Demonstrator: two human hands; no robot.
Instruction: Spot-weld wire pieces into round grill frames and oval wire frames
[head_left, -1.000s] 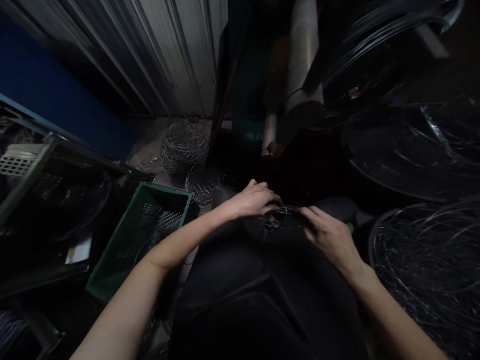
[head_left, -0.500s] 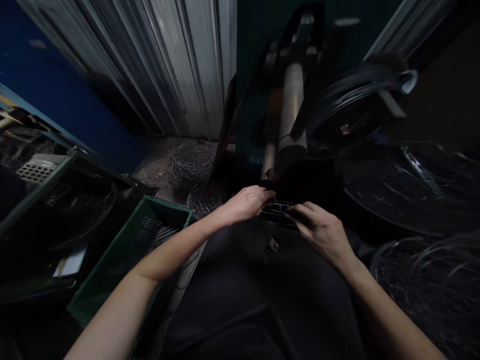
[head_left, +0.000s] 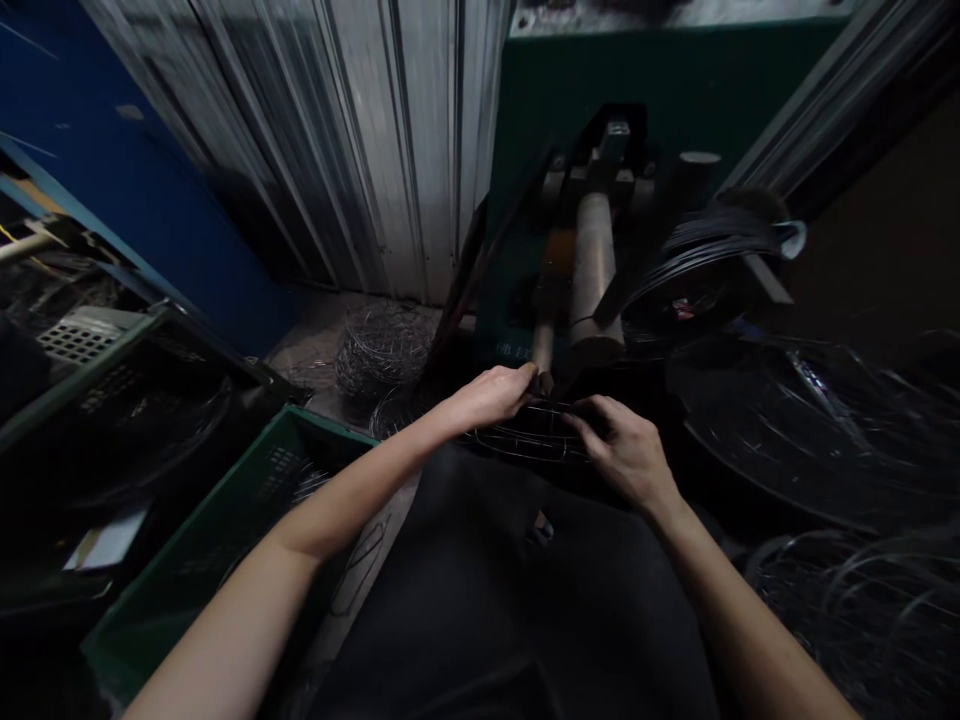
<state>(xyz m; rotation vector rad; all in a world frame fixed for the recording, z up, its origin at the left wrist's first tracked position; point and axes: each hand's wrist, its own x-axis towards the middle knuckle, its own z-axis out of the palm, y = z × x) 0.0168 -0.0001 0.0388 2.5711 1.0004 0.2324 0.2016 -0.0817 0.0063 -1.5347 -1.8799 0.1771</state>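
A thin wire piece (head_left: 525, 440), curved and with small cross wires, spans the space in front of the machine electrodes. My left hand (head_left: 504, 393) pinches its upper edge just below the narrow metal rod (head_left: 544, 345). My right hand (head_left: 619, 440) has thumb and fingertips pressed on the wire at the right. The thick metal cylinder (head_left: 595, 260) of the green machine (head_left: 705, 95) is above and between the hands. The wire's far parts fade into the dark.
A green crate (head_left: 184, 540) with wire pieces stands at the left, beside a dark bin (head_left: 75, 410). Wire bundles (head_left: 386, 345) lie on the floor by the metal wall. Wire rings (head_left: 862, 590) are heaped at right, below a large round dark tray (head_left: 795, 440).
The view has tilted up, showing more of the green machine. Both hands have come slightly closer together under the rod, and more of the wire piece shows below them.
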